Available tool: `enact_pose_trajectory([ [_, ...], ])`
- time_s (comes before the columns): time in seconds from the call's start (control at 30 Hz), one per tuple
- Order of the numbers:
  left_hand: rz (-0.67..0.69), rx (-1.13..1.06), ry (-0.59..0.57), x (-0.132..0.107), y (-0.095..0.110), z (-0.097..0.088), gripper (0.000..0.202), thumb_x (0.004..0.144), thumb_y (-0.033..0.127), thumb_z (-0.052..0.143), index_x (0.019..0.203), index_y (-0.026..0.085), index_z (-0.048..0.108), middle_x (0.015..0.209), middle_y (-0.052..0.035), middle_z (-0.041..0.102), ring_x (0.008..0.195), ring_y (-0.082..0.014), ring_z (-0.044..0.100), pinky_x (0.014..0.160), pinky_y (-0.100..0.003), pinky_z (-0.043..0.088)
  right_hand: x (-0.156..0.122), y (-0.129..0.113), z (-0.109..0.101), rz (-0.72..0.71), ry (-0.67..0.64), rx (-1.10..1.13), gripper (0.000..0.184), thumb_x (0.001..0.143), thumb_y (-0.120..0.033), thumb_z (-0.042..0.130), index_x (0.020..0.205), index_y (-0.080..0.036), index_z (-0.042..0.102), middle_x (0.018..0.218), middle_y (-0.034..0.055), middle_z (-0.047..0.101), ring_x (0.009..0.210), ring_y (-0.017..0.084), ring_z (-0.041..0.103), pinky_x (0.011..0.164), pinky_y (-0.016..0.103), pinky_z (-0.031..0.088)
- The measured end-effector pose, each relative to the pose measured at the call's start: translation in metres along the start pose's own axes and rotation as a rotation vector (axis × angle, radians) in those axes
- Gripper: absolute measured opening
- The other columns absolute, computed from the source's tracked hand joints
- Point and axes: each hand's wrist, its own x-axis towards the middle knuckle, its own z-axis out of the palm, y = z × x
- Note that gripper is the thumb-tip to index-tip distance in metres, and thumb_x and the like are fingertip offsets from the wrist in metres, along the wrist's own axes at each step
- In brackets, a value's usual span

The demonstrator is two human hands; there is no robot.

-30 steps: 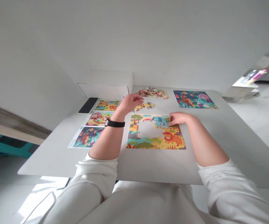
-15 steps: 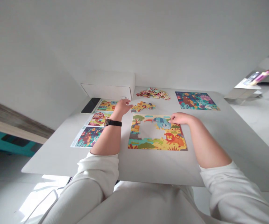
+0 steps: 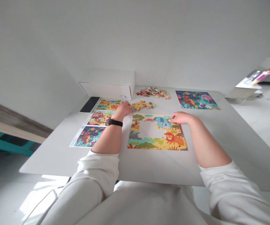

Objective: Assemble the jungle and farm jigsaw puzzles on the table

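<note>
Part-built jigsaw puzzle (image 3: 157, 145) on the tabletop (image 3: 219, 140); right fingers (image 3: 172, 119) rest on its top edge, left fingers (image 3: 129, 107) curl against a loose piece cluster (image 3: 143, 105) (grip unclear). Risk: pressure could shift unlocked pieces.

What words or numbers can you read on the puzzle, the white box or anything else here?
No word, brand or number can be read clearly.
White cardboard box: a small printed mark near its corner, too small to read.
Jigsaw puzzle: no words show on it.
</note>
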Motion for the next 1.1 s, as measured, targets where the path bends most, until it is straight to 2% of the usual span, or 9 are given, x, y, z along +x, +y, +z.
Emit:
enact_pose_trajectory([
  [0.17, -0.093, -0.138, 0.040, -0.005, 0.010, 0.001, 0.045, 0.078, 0.042, 0.083, 0.114, 0.020, 0.066, 0.112, -0.0114, 0.076, 0.103, -0.0276, 0.069, 0.090, -0.035, 0.053, -0.004, -0.003, -0.001, 0.020, 0.036, 0.043, 0.047, 0.081, -0.068, 0.080, 0.080, -0.021, 0.073, 0.075, 0.0023, 0.071, 0.071, 0.019, 0.060, 0.066, 0.029, 0.039],
  [0.33, -0.165, -0.307, 0.194, -0.003, 0.016, -0.001, 0.028, 0.082, 0.029, 0.078, 0.107, 0.021, 0.067, 0.099, -0.0069, 0.078, 0.094, -0.0233, 0.072, 0.083, -0.032, 0.051, -0.002, -0.003, 0.000, 0.022, 0.043, 0.069, 0.044, 0.079, -0.064, 0.083, 0.080, -0.021, 0.074, 0.072, 0.0017, 0.070, 0.071, 0.019, 0.061, 0.067, 0.029, 0.039],
  [0.5, -0.142, -0.391, 0.424, 0.000, 0.008, -0.018, 0.011, 0.087, 0.024, 0.071, 0.098, 0.021, 0.071, 0.096, -0.0068, 0.079, 0.092, -0.0228, 0.072, 0.083, -0.032, 0.050, 0.000, 0.000, 0.001, 0.022, 0.061, 0.064, 0.036, 0.083, -0.057, 0.083, 0.083, -0.021, 0.076, 0.077, 0.0028, 0.074, 0.071, 0.020, 0.064, 0.067, 0.029, 0.041],
  [0.6, -0.119, -0.464, 0.472, 0.000, 0.013, -0.031, 0.009, 0.087, 0.027, 0.071, 0.092, 0.020, 0.071, 0.090, -0.0060, 0.078, 0.085, -0.0214, 0.071, 0.077, -0.031, 0.050, -0.003, -0.004, 0.000, 0.045, 0.081, 0.053, 0.027, 0.087, -0.048, 0.081, 0.085, -0.022, 0.076, 0.084, 0.0051, 0.078, 0.076, 0.021, 0.067, 0.067, 0.030, 0.043],
  [0.67, -0.077, -0.564, 0.423, -0.003, 0.023, -0.038, 0.013, 0.087, 0.031, 0.071, 0.092, 0.019, 0.072, 0.085, -0.0045, 0.077, 0.079, -0.0195, 0.069, 0.072, -0.029, 0.050, -0.006, -0.011, -0.001, 0.059, 0.166, 0.054, 0.019, 0.089, -0.041, 0.079, 0.088, -0.022, 0.076, 0.090, 0.0073, 0.080, 0.080, 0.022, 0.069, 0.069, 0.030, 0.044],
  [0.73, -0.001, -0.670, 0.322, -0.009, 0.040, -0.045, 0.019, 0.087, 0.035, 0.072, 0.093, 0.018, 0.072, 0.081, -0.0035, 0.076, 0.074, -0.0180, 0.068, 0.068, -0.027, 0.049, -0.010, -0.022, -0.002, 0.032, 0.327, 0.094, 0.012, 0.091, -0.033, 0.077, 0.091, -0.021, 0.076, 0.095, 0.0088, 0.081, 0.084, 0.023, 0.070, 0.073, 0.031, 0.046],
  [0.9, 0.238, -0.720, 0.116, -0.044, 0.078, -0.060, 0.025, 0.084, 0.040, 0.075, 0.093, 0.017, 0.074, 0.081, -0.0040, 0.076, 0.073, -0.0174, 0.068, 0.066, -0.027, 0.049, -0.030, -0.056, -0.001, -0.156, 0.694, 0.338, 0.006, 0.093, -0.027, 0.071, 0.091, -0.022, 0.072, 0.095, 0.0069, 0.079, 0.081, 0.020, 0.070, 0.077, 0.032, 0.049],
  [1.0, 0.343, -0.740, 0.019, -0.077, 0.086, -0.064, 0.027, 0.085, 0.040, 0.076, 0.099, 0.017, 0.076, 0.082, -0.0043, 0.076, 0.074, -0.0178, 0.069, 0.067, -0.028, 0.049, -0.050, -0.075, 0.003, -0.270, 0.784, 0.482, 0.006, 0.093, -0.029, 0.069, 0.092, -0.023, 0.071, 0.093, 0.0052, 0.078, 0.079, 0.020, 0.068, 0.079, 0.033, 0.051],
  [1.1, 0.363, -0.806, -0.063, -0.108, 0.081, -0.060, 0.028, 0.085, 0.042, 0.079, 0.099, 0.018, 0.075, 0.079, -0.0035, 0.073, 0.071, -0.0170, 0.068, 0.065, -0.027, 0.049, -0.071, -0.090, 0.012, -0.346, 0.792, 0.605, 0.011, 0.095, -0.035, 0.067, 0.096, -0.024, 0.070, 0.093, 0.0048, 0.078, 0.080, 0.020, 0.068, 0.081, 0.034, 0.054],
])
